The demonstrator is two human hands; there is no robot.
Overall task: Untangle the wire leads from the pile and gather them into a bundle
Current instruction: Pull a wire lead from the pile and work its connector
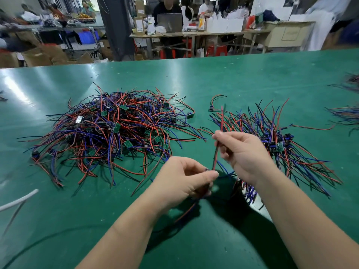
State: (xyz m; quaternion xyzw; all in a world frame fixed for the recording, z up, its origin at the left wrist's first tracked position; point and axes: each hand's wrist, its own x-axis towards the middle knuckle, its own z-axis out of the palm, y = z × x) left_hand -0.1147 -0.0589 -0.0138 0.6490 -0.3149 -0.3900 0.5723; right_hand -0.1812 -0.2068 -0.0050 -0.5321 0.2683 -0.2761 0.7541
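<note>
A big tangled pile (108, 131) of red, black and blue wire leads with small green circuit boards lies on the green table, left of centre. A sorted bundle (275, 140) of the same leads is fanned out on the right. Above the table between them, my left hand (182, 183) pinches the lower end of one wire lead (218, 140). Its red and black wires run up through the pinched fingers of my right hand (240, 154) and stick out above, blurred. More wires hang below my left hand.
The green table (213, 78) stretches far back. A single lead (214, 101) lies apart behind the bundle. More wire groups (345, 115) sit at the right edge. A white cable (17, 200) lies at the left. People work at desks beyond the table.
</note>
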